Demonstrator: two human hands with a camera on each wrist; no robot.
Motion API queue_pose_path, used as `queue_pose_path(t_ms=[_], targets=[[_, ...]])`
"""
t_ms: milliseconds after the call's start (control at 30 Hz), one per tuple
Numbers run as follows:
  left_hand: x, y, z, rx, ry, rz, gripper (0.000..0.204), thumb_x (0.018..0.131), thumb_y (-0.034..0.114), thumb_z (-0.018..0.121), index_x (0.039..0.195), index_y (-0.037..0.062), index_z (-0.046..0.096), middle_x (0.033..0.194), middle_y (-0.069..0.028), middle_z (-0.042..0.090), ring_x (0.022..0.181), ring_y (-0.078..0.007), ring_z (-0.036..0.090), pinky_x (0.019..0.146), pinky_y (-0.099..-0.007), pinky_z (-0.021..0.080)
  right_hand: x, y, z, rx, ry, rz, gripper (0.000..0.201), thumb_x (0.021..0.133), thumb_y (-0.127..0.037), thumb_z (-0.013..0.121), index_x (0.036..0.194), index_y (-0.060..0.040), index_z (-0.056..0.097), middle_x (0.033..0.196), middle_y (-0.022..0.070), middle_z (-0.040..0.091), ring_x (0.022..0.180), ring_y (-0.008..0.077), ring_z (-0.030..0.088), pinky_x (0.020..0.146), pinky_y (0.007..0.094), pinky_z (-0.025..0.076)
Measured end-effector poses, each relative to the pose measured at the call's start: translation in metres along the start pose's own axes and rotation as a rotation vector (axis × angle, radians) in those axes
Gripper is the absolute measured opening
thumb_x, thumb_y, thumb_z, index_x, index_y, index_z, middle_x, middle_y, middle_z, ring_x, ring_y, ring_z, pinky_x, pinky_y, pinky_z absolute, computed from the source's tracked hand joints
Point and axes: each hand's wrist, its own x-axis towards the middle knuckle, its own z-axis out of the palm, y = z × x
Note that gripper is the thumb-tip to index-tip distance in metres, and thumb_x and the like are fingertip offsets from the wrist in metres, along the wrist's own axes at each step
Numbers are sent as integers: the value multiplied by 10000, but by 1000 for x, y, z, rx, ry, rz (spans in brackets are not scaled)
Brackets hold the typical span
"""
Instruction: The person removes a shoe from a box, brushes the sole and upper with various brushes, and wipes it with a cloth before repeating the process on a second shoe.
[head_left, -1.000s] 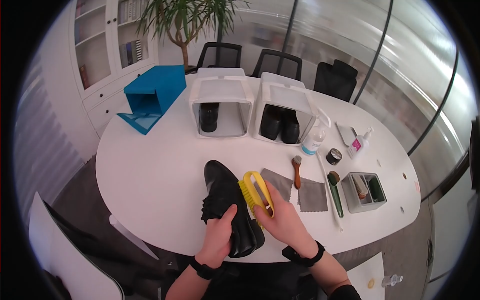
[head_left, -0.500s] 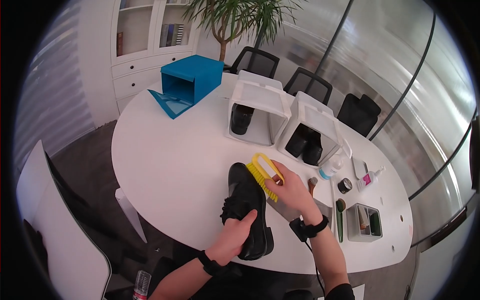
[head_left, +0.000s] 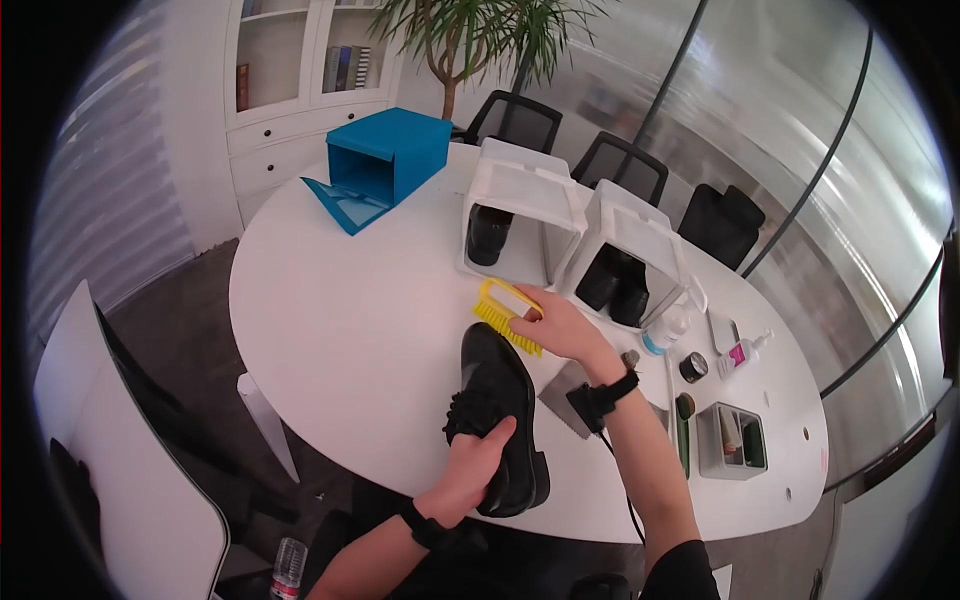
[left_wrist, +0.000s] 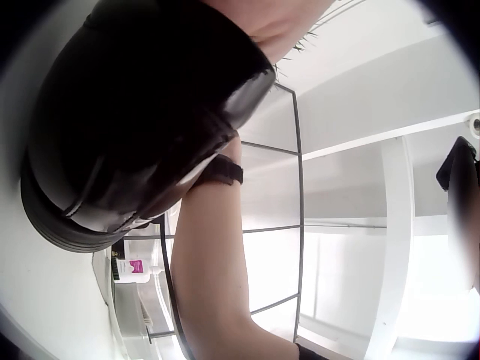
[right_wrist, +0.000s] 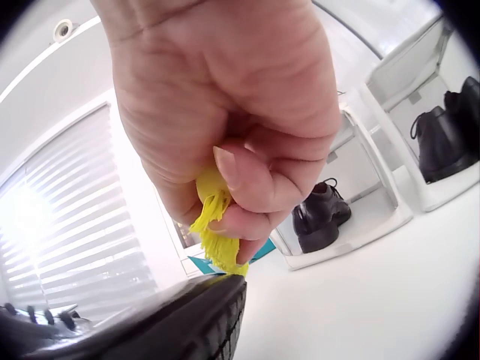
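Note:
In the head view, my left hand [head_left: 470, 470] grips a black lace-up shoe [head_left: 497, 375] by its heel end, thumb over the opening, toe pointing away. My right hand [head_left: 562, 325] holds the handle of a yellow brush [head_left: 507, 318], bristles down at the toe. The right wrist view shows my right hand's [right_wrist: 232, 112] fingers curled round the brush, with yellow bristles [right_wrist: 219, 244] against the edge of the shoe [right_wrist: 172, 322]. In the left wrist view the shoe [left_wrist: 142, 112] fills the upper left.
Two white boxes [head_left: 527, 192] [head_left: 640, 233] with black shoes inside and a blue box [head_left: 423, 150] stand at the back. To the right are grey cloths [head_left: 562, 405], a spray bottle [head_left: 667, 328], a round jar [head_left: 693, 367], a green-handled brush [head_left: 684, 440] and a divided holder [head_left: 712, 445].
My right hand has carried the yellow brush forward along the shoe's side to its toe. The left hand keeps its grip on the shoe. The head view has turned.

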Motion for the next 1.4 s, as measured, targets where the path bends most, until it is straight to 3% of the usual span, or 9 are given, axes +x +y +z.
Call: queue_pose_path(t_ms=[100,133,167,267,467,533,1200,1267,1400], targets=[[0,3,0,-17,16,-81,422,989,71,685,1389,-19,588,1272,-86,675,1094,-194,662,907,-349,581,-35,-4,-7,-17,-3,15,682,848,-288,703,1452,-7,559,937,201,747,842,316,741,810,383,579],[0,5,1,-13,10,-93,422,989,71,685,1389,-19,588,1272,-86,675,1094,-194,662,907,-349,581,-51,-4,-5,-6,46,30,670,867,-279,703,1462,-11,550,912,172,731,814,262,715,796,358,569],[-2,8,3,-29,2,-78,419,990,67,680,1392,-12,589,1282,-84,671,1099,-193,663,910,-346,580,-67,-4,-3,7,97,49,658,887,-270,704,1472,-15,542,887,144,715,787,209,689,782,333,558],[-2,5,8,-83,-59,88,408,998,45,654,1399,5,591,1313,-71,663,1147,-184,651,958,-344,559,-112,-11,5,38,178,132,661,899,-272,700,1483,-16,526,902,159,716,806,213,690,799,341,561],[-9,14,19,-56,-19,-24,362,1019,103,657,1352,-33,613,1299,-79,665,1146,-179,648,961,-325,539,-189,-34,27,4,318,196,662,919,-258,686,1503,-29,473,907,252,725,811,421,741,769,415,588],[-12,17,24,-79,24,-56,354,1016,117,666,1330,-40,620,1286,-82,667,1140,-180,652,961,-333,539,-208,-43,29,65,294,186,667,900,-206,690,1477,28,450,863,313,692,807,493,698,733,504,572],[-5,0,52,-132,217,-2,300,995,185,714,1205,-27,680,1142,-84,724,1002,-207,711,861,-357,579,-323,-35,39,187,309,253,663,909,-172,711,1502,-33,448,924,281,713,845,477,711,765,472,597],[-1,-1,55,-154,226,-23,256,997,211,714,1144,2,689,1058,-68,722,921,-212,711,837,-354,580,-329,-26,45,171,333,336,664,913,-173,721,1507,-27,461,911,243,728,829,403,753,790,428,600],[-8,11,57,-87,56,-83,243,1002,224,709,1137,26,670,1075,-62,697,992,-198,679,907,-346,553,-350,-15,35,405,259,381,664,919,-174,734,1514,-25,480,874,162,724,769,252,735,787,352,581]])
